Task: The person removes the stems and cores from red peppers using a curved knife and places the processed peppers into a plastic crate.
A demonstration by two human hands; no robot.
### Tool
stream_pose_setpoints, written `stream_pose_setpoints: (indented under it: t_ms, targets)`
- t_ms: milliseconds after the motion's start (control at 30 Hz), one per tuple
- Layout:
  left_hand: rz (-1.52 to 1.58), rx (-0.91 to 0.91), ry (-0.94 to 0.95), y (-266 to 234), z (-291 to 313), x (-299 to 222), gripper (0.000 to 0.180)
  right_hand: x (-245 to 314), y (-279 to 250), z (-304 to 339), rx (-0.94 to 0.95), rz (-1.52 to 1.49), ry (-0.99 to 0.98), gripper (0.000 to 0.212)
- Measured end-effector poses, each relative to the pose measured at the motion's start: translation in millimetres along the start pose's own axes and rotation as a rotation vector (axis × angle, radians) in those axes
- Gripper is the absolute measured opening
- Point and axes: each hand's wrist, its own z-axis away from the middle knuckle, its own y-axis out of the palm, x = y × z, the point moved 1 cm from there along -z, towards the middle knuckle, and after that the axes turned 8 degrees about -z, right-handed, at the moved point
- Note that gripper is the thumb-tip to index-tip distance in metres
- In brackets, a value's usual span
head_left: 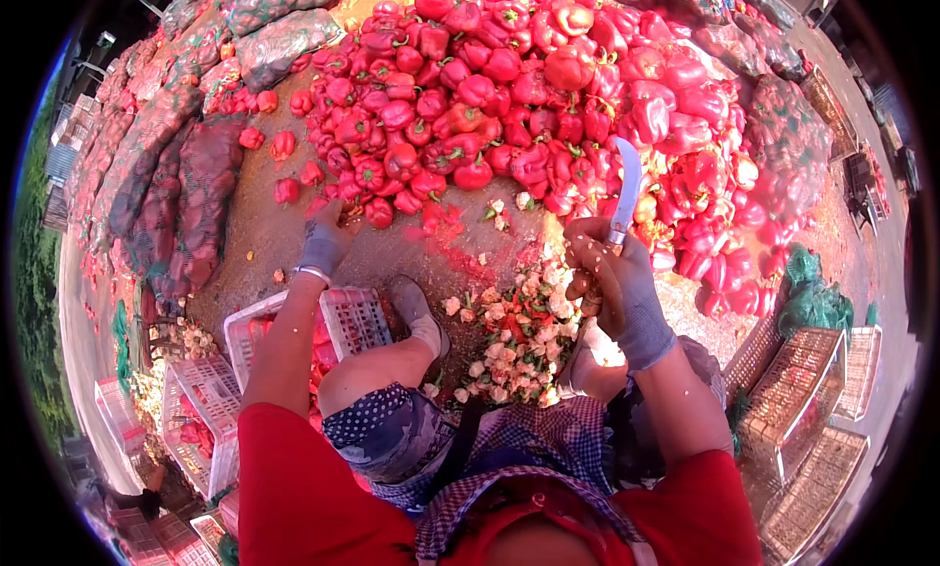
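Head view shows red pepper beside left fingers

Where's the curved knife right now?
Head view, right of centre: the curved knife is in the right hand, blade pointing up the picture, overlapping the heap of red peppers.

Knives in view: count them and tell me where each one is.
1: a curved knife in the right hand, blade pointing toward the red peppers. Others could be hidden under them.
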Motion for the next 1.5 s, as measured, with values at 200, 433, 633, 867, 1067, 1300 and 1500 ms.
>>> stream_pose_setpoints:
  t_ms: [200, 433, 633, 867, 1067, 1300, 1500]
  targets:
    - [-0.204, 0.015, 0.09, 131.7, -124.9, -75.2, 0.057, 14.0, 0.8, -7.8, -0.136, -0.042, 0.039, 0.013]
    - [-0.257, -0.118, -0.006, 237.8, -179.6, -103.2, 0.073, 3.7, -21.3, -13.8, -0.251, 0.584, -0.122, 0.017]
    - [-0.266, -0.249, -0.139, 256.0, -176.6, -103.8, 0.07, 12.2, -22.3, -15.1, -0.305, 0.321, 0.02, 0.015]
    - [1.382, 0.17, -0.397, 160.8, -93.7, -132.9, 0.056, 15.9, -14.4, -4.0, -0.187, 0.154, -0.06, 0.02]
    - [1.375, 0.592, -0.013, 52.2, -23.0, -193.3, 0.058, 13.7, -14.2, -0.9, -0.031, 0.383, -0.333, 0.029]
    - [0.823, 0.699, 0.231, -33.4, 76.8, -250.6, 0.059, -8.9, -0.5, -0.2, 0.339, 0.551, -0.233, 0.053]
    - [0.996, 0.313, 0.173, -25.3, 101.3, -248.2, 0.059, -35.0, 4.9, 4.3, 0.232, 0.078, -0.059, 0.059]
